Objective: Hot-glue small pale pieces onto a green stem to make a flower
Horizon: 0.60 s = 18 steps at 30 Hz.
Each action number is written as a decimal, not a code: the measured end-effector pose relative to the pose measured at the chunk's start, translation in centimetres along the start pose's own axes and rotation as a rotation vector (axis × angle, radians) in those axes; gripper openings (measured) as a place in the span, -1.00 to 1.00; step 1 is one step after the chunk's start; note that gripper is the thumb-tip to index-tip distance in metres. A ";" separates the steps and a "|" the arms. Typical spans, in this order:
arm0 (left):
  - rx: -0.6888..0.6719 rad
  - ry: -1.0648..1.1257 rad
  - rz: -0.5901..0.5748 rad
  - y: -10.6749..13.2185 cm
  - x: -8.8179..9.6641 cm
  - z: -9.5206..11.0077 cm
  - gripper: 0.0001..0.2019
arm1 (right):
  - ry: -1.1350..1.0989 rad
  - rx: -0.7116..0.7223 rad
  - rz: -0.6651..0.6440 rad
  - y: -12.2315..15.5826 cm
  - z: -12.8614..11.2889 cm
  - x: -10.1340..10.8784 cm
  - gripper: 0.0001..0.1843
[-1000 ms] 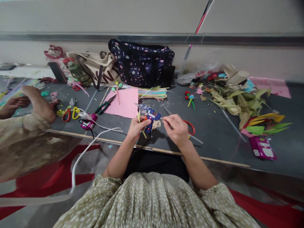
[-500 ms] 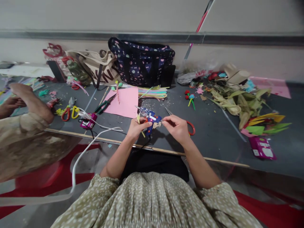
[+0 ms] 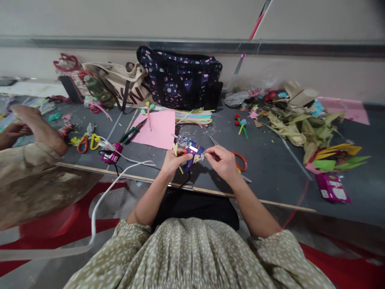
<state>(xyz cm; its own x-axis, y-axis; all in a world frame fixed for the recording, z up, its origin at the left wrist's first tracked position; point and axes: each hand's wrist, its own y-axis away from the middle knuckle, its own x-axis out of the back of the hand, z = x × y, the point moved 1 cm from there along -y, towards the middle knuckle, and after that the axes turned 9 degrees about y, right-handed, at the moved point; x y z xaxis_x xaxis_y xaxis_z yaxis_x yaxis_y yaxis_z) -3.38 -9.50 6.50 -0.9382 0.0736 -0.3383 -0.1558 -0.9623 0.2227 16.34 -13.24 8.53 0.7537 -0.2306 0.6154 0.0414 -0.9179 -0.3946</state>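
A blue glue gun (image 3: 191, 149) with a white label is gripped in my left hand (image 3: 173, 161) over the table's front edge, its metal nozzle pointing up and left. A pale yellow pipe cleaner (image 3: 175, 150) also pokes out from that hand. Cream-coloured bits (image 3: 198, 158) cling at the gun's rear end. My right hand (image 3: 221, 160) is closed in a pinch right beside those bits; whatever is between its fingertips is too small to make out. Scissors with orange handles (image 3: 241, 161) lie partly hidden behind my right hand.
A pink sheet (image 3: 162, 130), pipe cleaners (image 3: 195, 117) and a dotted navy bag (image 3: 180, 82) lie ahead. Green-handled pliers (image 3: 132, 132) and a white cable (image 3: 120, 176) are left, near another person's arm (image 3: 45, 128). Dried husks (image 3: 303, 128) and a purple box (image 3: 333, 188) are right.
Almost nothing differs. My right hand has shifted very slightly, and more of the scissors shows beside it. The glue gun stays in my left hand.
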 end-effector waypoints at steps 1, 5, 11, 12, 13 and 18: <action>0.000 0.006 0.008 -0.1 0.1 -0.1 -0.65 | 0.025 0.024 0.002 0.0 -0.1 0.0 -0.85; 0.034 0.061 0.053 -0.8 0.5 -0.1 -0.61 | 0.117 0.060 0.007 -1.1 -0.2 -0.7 -0.82; 0.008 0.202 0.146 -3.2 2.1 -0.5 -0.59 | 0.294 0.116 -0.102 -5.7 0.7 -3.9 -0.83; -0.009 0.227 0.161 -3.6 2.5 -0.6 -0.59 | 0.316 0.139 -0.124 -6.5 0.9 -4.4 -0.83; -0.015 0.253 0.162 -4.0 2.9 -0.8 -0.58 | 0.333 0.169 -0.147 -7.0 1.1 -4.9 -0.83; 0.007 0.328 0.195 -5.2 4.7 -1.7 -0.57 | 0.441 0.357 -0.182 -8.4 1.3 -6.2 -0.82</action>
<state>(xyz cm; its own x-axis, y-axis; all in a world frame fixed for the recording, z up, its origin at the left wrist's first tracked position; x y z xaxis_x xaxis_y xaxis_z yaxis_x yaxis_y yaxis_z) -6.43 -4.57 2.24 -0.8019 -0.1997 -0.5631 0.0133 -0.9482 0.3174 12.18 -3.71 7.09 0.3735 -0.2623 0.8898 0.4196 -0.8077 -0.4142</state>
